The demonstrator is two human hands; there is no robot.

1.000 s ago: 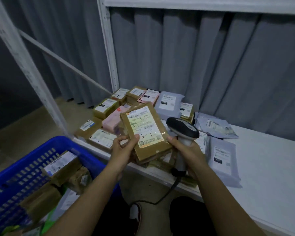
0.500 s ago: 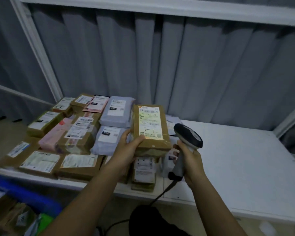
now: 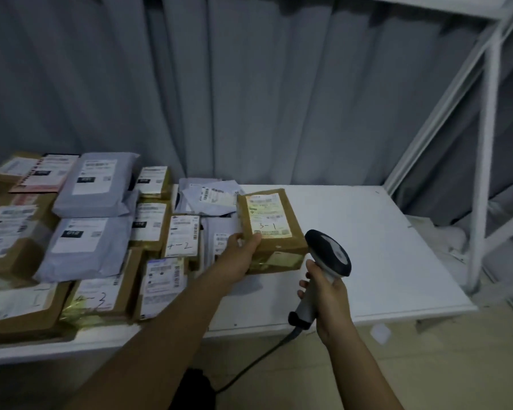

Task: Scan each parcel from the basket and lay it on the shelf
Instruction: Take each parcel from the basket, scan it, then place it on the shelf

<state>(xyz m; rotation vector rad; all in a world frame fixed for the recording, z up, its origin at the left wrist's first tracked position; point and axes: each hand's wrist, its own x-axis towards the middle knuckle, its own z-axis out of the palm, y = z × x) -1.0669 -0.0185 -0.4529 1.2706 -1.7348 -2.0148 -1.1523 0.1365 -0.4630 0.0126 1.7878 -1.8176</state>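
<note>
A brown cardboard parcel (image 3: 271,229) with a white label marked "3-1" lies low over the white shelf (image 3: 367,247), just right of the pile of parcels. My left hand (image 3: 239,255) grips its near left corner, thumb on top. My right hand (image 3: 328,300) holds the handle of a corded barcode scanner (image 3: 328,255) to the right of the parcel, its dark head raised beside the box. The blue basket is out of view.
Several brown boxes and grey mailer bags (image 3: 92,190) cover the shelf's left half. A white shelf upright (image 3: 483,161) and diagonal brace stand at the right end. Grey curtain hangs behind. The scanner cable (image 3: 249,371) trails down toward the floor.
My view has swung right, away from the basket. My left hand has carried the "3-1" parcel right and down to the shelf beside the pile. The scanner stays in my right hand.
</note>
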